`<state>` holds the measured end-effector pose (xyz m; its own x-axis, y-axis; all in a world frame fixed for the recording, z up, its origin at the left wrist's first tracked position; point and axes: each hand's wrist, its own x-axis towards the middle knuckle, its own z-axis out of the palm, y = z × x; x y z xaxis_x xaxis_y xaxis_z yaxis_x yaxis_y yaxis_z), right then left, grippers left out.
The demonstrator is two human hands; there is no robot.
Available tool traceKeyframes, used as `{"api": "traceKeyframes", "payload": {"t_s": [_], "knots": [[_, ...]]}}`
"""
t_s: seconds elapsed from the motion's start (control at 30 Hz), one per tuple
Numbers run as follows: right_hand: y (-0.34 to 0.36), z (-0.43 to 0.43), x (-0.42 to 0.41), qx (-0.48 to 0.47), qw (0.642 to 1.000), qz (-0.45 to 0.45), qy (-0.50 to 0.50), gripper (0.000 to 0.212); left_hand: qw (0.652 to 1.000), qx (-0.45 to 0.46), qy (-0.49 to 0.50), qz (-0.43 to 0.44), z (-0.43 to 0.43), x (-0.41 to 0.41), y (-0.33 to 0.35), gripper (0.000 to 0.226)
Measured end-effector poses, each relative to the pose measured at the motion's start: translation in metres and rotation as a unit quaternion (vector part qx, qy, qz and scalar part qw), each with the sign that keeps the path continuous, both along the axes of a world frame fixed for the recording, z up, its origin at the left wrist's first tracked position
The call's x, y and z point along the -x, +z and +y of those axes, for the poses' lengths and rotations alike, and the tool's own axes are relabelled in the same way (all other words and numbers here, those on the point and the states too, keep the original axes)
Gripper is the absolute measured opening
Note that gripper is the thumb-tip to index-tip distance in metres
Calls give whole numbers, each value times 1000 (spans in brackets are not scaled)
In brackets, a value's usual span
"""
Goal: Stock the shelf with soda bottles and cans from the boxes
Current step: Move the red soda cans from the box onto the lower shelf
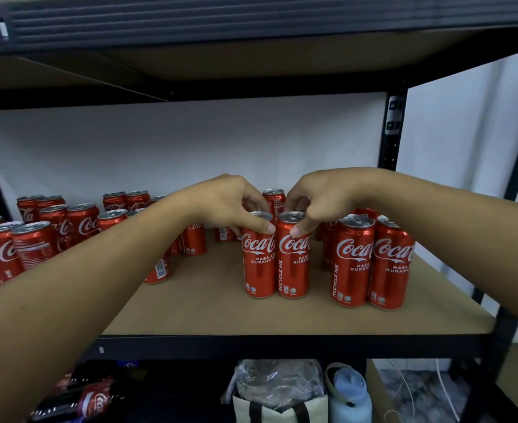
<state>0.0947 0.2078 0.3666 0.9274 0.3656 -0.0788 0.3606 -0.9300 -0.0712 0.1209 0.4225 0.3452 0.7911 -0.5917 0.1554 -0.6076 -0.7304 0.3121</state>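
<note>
Grips closed from above: our left hand [233, 203] pinches the left can [257, 261] at its rim, our right hand [315, 199] the right can [293, 267]; both touch, upright on the shelf [221, 309], other cans [355, 264] flanking.

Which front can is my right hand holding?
The right can of the centre pair: the right hand pinches its rim. The left hand holds its neighbour; the two rightmost cans stand apart.

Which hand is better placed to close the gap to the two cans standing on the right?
Probably the right hand: it grips the right can, which borders the bare shelf gap before that pair. The left hand grips the left can, on the far side, blocked.
</note>
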Motion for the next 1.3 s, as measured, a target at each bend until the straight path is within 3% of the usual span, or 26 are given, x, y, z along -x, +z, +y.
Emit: {"api": "traceKeyframes", "payload": {"t_s": [0.6,0.77,0.87,0.93,1.03,1.2,1.3], "knots": [[2,-16,15,-34,999,-24,12,76,997,11,-35,65,1,6,8,42],[13,-32,-4,-56,995,-79,-30,51,996,72,-19,52,-1,-16,24,33],[13,-32,-29,-12,992,-112,-51,43,999,11,32,-26,-12,-38,33,33],[10,-27,-46,9,991,-121,-62,48,996,-44,57,-59,-24,-57,34,41],[5,-18,-67,28,990,-111,-86,60,990,-88,85,-72,-42,-84,29,51],[-6,-6,-95,73,988,-68,-121,50,978,-173,99,-60,-57,-114,18,80],[-11,-2,-105,97,986,-71,-118,47,977,-187,82,-62,-60,-118,17,77]]}}
